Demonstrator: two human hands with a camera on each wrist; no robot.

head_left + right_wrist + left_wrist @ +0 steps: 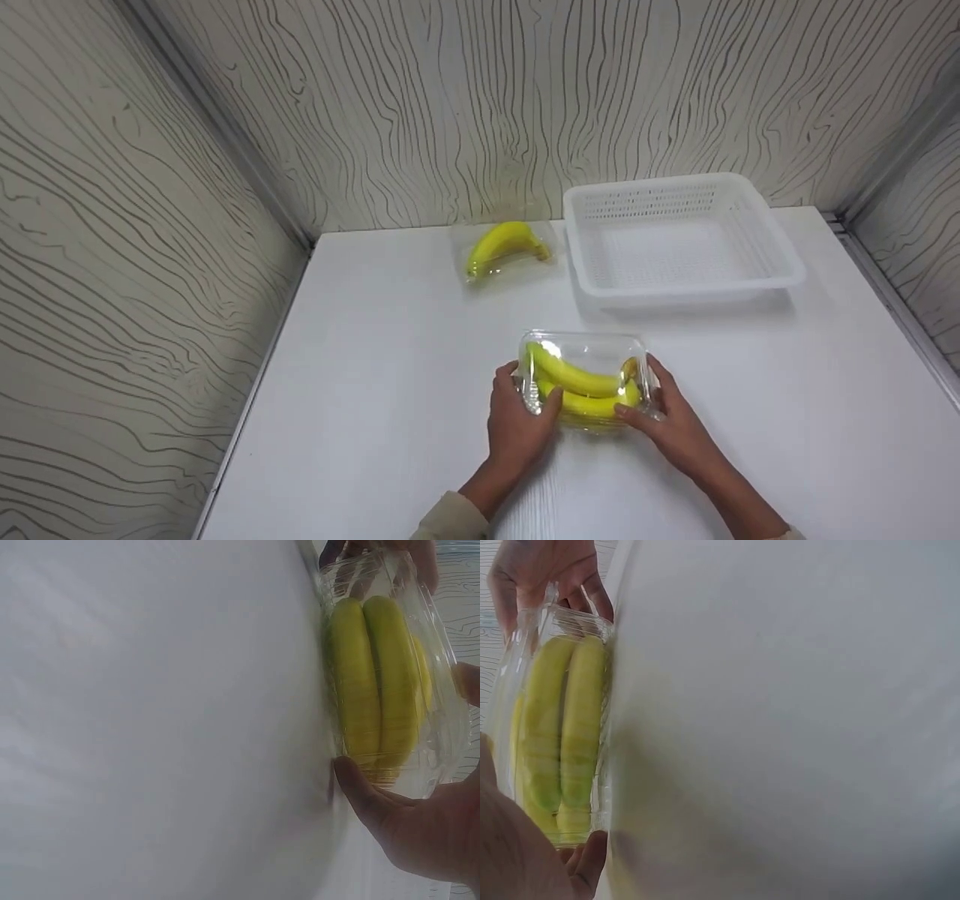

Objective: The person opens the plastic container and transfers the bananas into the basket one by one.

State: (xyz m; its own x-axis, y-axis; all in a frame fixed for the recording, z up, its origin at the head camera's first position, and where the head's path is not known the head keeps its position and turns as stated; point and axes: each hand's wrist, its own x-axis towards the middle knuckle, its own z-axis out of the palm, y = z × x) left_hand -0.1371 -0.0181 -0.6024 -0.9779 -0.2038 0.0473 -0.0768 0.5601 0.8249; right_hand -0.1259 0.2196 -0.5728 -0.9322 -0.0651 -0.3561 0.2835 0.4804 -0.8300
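Observation:
Between both hands is a clear plastic clamshell box [592, 343] with several yellow bananas [581, 381] inside. My left hand [519, 426] grips its left end, thumb over the front left part of the lid. At the opposite end my right hand [679, 431] holds the box, its thumb near the front right corner. The wrist views show the bananas [546, 724] side by side through the clear wall [442, 727], fingers reaching low at the ends. Whether the box rests on the table or is slightly raised, I cannot tell.
Farther back on the white table [360, 360], a single banana [504, 241] lies in clear plastic packaging. To its right stands a white perforated plastic basket [690, 287] near the back wall [450, 112]. Wood-grain panels enclose the left and right sides.

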